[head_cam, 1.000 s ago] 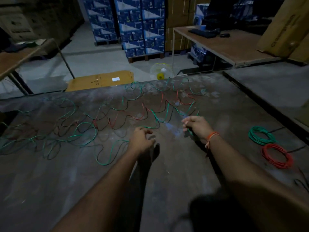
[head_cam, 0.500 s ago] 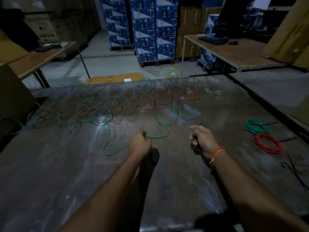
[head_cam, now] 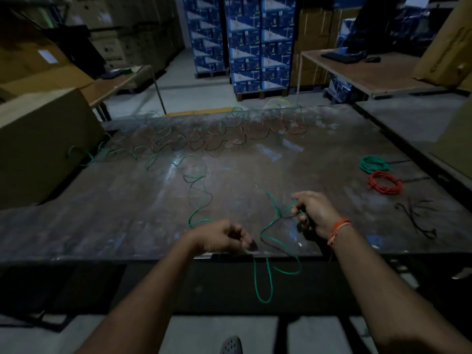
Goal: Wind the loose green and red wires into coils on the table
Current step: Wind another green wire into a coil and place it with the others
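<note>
- Two hands have pulled the green wire (head_cam: 198, 213) nearer; a loop now hangs off the near counter (head_cam: 127, 213) edge.
- Right hand (head_cam: 315, 213) fingers pinch it.
- Left hand (head_cam: 219, 237) is blurry; I cannot tell.
- More slack means winding can start.

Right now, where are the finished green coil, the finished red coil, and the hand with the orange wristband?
green coil (head_cam: 374, 164), head view, on its wound strands.
red coil (head_cam: 385, 182), head view, on the ring's near strands.
right hand (head_cam: 315, 210), head view, on its back.
</note>
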A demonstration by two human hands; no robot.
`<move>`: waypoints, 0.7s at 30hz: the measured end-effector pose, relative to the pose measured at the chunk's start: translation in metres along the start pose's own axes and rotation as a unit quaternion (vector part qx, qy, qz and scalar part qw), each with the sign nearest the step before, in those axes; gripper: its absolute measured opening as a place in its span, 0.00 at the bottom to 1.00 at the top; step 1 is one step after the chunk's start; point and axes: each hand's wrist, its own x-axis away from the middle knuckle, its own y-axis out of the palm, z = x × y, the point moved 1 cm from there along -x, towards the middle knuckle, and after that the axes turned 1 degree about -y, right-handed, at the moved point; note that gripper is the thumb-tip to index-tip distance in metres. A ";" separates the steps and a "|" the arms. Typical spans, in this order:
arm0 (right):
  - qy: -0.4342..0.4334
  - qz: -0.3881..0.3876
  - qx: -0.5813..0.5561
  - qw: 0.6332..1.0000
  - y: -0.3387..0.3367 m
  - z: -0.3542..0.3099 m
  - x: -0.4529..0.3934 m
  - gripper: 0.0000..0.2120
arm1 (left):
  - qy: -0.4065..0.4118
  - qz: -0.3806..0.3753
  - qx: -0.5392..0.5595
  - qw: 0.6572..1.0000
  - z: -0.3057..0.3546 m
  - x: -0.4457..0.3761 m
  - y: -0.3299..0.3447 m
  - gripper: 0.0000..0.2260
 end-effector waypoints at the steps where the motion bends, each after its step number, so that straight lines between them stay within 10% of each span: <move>1: 0.001 0.001 -0.002 1.000 0.002 0.002 0.004 0.08 | -0.002 0.066 -0.006 0.998 -0.003 0.000 -0.001 0.10; 11: -0.116 0.002 0.015 0.993 0.038 -0.004 0.018 0.16 | -0.027 0.398 -0.015 0.917 -0.012 0.022 -0.042 0.06; 21: -0.165 0.018 0.081 0.983 0.113 -0.020 -0.021 0.23 | -0.066 0.499 -0.048 0.863 -0.045 0.030 -0.143 0.09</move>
